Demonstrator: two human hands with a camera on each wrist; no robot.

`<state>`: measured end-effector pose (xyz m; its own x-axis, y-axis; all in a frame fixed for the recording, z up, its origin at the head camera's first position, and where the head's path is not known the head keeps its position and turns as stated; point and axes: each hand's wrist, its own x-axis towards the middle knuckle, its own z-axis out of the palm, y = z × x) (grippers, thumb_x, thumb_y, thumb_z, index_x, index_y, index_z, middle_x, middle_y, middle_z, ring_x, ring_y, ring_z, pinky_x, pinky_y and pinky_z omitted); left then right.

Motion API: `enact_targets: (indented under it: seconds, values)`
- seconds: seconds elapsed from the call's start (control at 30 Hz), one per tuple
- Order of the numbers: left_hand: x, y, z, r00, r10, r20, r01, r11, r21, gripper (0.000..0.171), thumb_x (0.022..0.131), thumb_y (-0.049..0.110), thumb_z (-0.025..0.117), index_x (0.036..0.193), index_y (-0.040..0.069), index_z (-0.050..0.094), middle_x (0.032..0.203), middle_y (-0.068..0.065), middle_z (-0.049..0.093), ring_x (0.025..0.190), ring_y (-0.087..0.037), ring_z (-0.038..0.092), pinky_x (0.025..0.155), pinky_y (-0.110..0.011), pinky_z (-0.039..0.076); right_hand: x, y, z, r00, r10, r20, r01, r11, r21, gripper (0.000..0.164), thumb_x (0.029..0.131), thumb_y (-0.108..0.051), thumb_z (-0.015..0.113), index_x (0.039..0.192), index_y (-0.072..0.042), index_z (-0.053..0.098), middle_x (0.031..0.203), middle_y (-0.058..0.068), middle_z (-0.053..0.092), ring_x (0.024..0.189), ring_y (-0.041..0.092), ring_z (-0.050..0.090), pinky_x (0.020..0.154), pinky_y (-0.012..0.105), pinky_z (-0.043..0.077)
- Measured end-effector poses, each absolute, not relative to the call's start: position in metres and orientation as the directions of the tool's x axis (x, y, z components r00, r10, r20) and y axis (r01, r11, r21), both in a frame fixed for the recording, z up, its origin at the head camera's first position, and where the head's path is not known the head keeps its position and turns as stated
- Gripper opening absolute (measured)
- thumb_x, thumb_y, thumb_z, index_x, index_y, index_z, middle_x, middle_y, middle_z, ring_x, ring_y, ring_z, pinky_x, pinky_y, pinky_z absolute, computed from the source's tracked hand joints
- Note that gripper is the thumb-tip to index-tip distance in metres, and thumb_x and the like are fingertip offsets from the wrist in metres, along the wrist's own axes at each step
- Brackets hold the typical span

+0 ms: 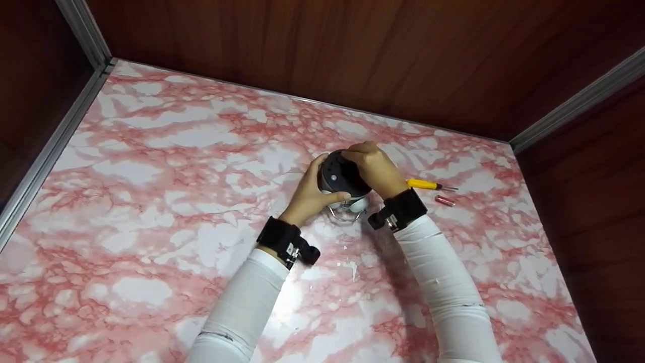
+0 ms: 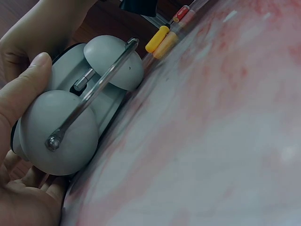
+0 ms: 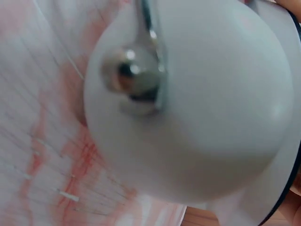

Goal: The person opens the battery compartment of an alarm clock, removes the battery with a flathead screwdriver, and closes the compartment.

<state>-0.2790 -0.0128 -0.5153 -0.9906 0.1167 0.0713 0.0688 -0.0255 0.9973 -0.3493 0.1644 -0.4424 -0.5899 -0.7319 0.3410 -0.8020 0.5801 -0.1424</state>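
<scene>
A light grey twin-bell alarm clock [image 1: 333, 174] lies with its black back facing up. My left hand [image 1: 306, 197] grips its left side, the thumb across the edge near the bells. My right hand [image 1: 375, 169] is over the back, with bent fingers touching it near the far edge; whatever may be under the fingertips is hidden. In the left wrist view, two rounded bells [image 2: 61, 132] and a metal handle [image 2: 96, 89] face the camera, with a small hammer between them. One bell [image 3: 211, 108] fills most of the right wrist view.
To the right of the right wrist lie a yellow-handled screwdriver [image 1: 422, 184] and a small red battery [image 1: 445, 200]. The pink-and-white marbled tabletop [image 1: 151, 212] meets dark wood panels [image 1: 302, 45] at the back and sides.
</scene>
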Motion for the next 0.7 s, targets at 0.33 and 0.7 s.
enact_targets:
  seconds: [0.33, 0.7]
  values:
    - [-0.2797, -0.0126, -0.5164, -0.987, 0.120, 0.107, 0.103, -0.044, 0.994, 0.107, 0.073, 0.016, 0.093, 0.158, 0.012, 0.028, 0.158, -0.010, 0.038, 0.142, -0.021, 0.037, 0.118, -0.032, 0.026, -0.3493, 0.1640, -0.4421, -0.594, -0.735, 0.326, -0.799, 0.585, -0.136, 0.027, 0.092, 0.015, 0.054, 0.111, 0.008, 0.073, 0.109, 0.024, 0.070, 0.102, 0.040, 0.063, 0.091, 0.047, 0.055]
    - [-0.2796, -0.0130, -0.5171, -0.988, 0.121, 0.095, 0.091, -0.040, 0.995, 0.108, 0.074, 0.018, 0.093, 0.159, 0.012, 0.027, 0.159, -0.009, 0.036, 0.143, -0.020, 0.035, 0.118, -0.031, 0.026, -0.3525, 0.1614, -0.4426, -0.580, -0.748, 0.324, -0.810, 0.574, -0.124, 0.025, 0.091, 0.015, 0.056, 0.108, 0.007, 0.073, 0.106, 0.022, 0.072, 0.097, 0.038, 0.064, 0.089, 0.047, 0.055]
